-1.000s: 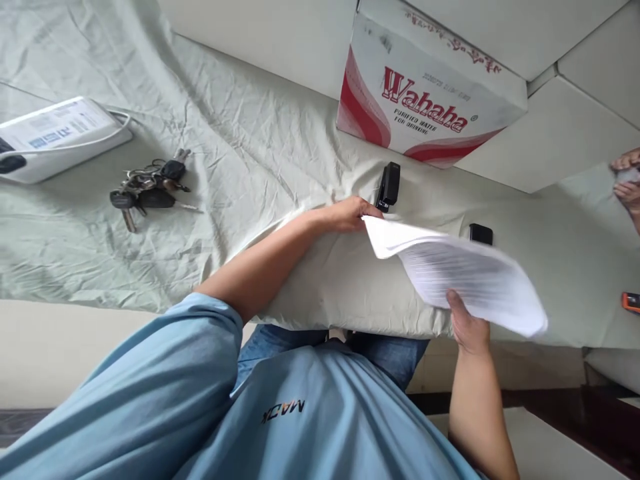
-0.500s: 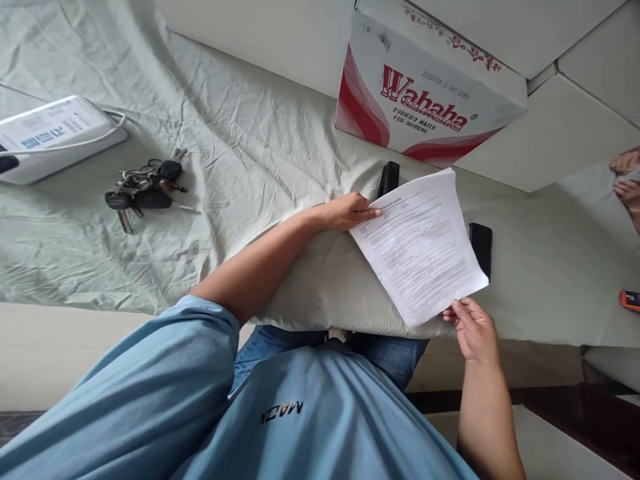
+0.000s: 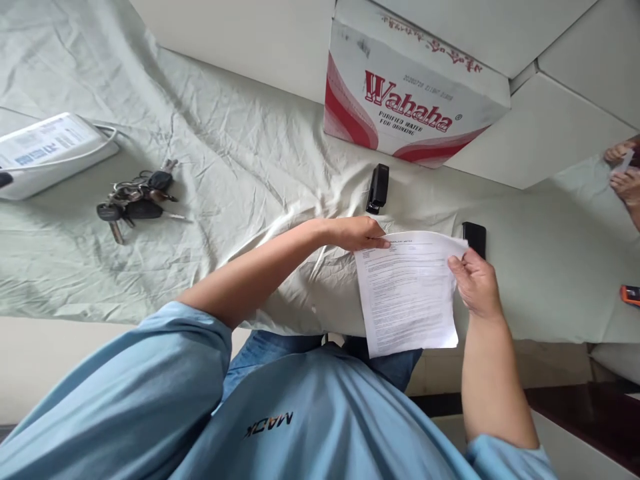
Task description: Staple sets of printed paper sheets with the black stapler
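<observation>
From the head camera, looking down over a light blue shirt (image 3: pixel 280 413), the person holds a printed sheet of paper (image 3: pixel 407 293) over the near edge of the bench (image 3: pixel 540 280), which is draped in a wrinkled pale green cloth (image 3: pixel 235 160). The left hand (image 3: pixel 357 233) pinches the sheet's top left corner, thumb and fingers closed on the paper. The right hand (image 3: pixel 475 283) grips the sheet's upper right edge, fingers curled round it, thumb on the printed face. The sheet hangs nearly flat, with its lower part out past the bench edge above the person's jeans (image 3: pixel 395 363).

Just beyond the left hand a black stapler (image 3: pixel 377 189) lies on the cloth, apart from the paper. A small black object (image 3: pixel 475 238) sits just behind the sheet's top right corner, close to the right hand's fingertips; what it is I cannot tell. Farther back stands a red and white cardboard box (image 3: pixel 415 100) printed "Wahaha".

Well off to the left a bunch of keys (image 3: pixel 133 203) rests on the cloth, and near it, at the edge of the picture, a white device (image 3: pixel 50 153) with a cable looped around it. At the far right edge another person's hands (image 3: pixel 625 173) hold something pale, and a small orange object (image 3: pixel 631 294) lies on the cloth below them.
</observation>
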Available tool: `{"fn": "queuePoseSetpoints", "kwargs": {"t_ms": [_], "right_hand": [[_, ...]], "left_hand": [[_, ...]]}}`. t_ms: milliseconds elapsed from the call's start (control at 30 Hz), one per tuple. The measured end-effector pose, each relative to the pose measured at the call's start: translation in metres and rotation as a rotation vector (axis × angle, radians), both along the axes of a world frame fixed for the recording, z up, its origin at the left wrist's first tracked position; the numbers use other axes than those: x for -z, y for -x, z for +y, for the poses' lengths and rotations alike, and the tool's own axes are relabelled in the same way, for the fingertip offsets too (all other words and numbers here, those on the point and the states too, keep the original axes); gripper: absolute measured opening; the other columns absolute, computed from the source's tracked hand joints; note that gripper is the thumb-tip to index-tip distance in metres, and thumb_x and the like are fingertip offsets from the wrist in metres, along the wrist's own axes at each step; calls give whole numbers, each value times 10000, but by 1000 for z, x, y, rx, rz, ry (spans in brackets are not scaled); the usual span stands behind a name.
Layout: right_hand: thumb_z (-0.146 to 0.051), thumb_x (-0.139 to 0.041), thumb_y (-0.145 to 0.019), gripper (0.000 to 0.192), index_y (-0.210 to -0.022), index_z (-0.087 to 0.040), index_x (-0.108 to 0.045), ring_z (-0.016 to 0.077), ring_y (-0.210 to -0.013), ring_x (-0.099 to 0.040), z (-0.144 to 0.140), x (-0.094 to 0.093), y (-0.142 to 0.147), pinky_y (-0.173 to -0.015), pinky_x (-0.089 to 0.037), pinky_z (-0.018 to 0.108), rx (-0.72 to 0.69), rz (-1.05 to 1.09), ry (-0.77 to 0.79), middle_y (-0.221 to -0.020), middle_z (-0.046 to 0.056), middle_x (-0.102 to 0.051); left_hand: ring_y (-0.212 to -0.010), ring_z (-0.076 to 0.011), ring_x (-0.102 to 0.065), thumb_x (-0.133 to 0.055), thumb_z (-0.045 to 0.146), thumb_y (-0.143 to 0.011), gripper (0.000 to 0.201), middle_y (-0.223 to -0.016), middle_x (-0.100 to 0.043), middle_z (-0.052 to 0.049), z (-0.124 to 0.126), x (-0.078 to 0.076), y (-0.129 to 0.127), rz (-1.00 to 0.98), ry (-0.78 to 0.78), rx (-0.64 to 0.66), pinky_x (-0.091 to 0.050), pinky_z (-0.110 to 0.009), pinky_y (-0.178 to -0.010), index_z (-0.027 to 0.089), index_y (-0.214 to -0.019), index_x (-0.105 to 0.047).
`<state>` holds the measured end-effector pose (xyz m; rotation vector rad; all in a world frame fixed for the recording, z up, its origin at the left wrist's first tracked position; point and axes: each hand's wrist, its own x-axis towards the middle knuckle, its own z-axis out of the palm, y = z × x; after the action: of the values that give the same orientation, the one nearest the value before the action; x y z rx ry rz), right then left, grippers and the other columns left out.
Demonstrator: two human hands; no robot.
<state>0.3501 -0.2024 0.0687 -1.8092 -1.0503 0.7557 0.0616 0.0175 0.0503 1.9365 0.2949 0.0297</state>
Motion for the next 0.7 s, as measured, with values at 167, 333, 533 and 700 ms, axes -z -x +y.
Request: {"fn": "queuePoseSetpoints", "kwargs": {"t_ms": [167, 333, 533, 700], "right_hand": [[-856, -932, -823, 631, -859, -238, -811, 200, -658, -685, 31, 25, 5, -615, -573, 332, 49, 45, 54, -733, 1, -772], [-888, -1028, -609, 714, -762, -241, -769, 195, -588, -660, 53, 42, 10, -564, -571, 346, 92, 206, 139, -674, -4, -747], [-834, -1060, -533, 696, -777, -252, -766, 237, -606, -697, 70, 56, 4, -606, -629, 408, 112, 280, 191, -653, 6, -742], [-793, -1046, -564, 651, -737, -256, -720, 201, -583, -635, 73, 64, -2, -562, -554, 361, 149, 223, 194, -620, -19, -691]], "left_hand": [[-674, -144, -552, -683, 323, -1019, 267, -750, -678, -4, 8, 1, 16, 68, -126, -195, -397, -300, -692, 218, -781, -625], [-674, -153, -579, -707, 212, -948, 107, -704, -687, 8, 9, 5, 31, 211, -112, -528, -395, -298, -711, 211, -842, -703], [-773, -190, -600, -718, 182, -934, 105, -827, -737, -34, 10, 12, 11, 236, -128, -803, -418, -321, -776, 217, -837, -702], [-843, -228, -616, -690, 164, -939, 95, -895, -774, -62, 16, 20, -8, 291, -248, -843, -431, -335, -785, 221, -957, -763]]}}
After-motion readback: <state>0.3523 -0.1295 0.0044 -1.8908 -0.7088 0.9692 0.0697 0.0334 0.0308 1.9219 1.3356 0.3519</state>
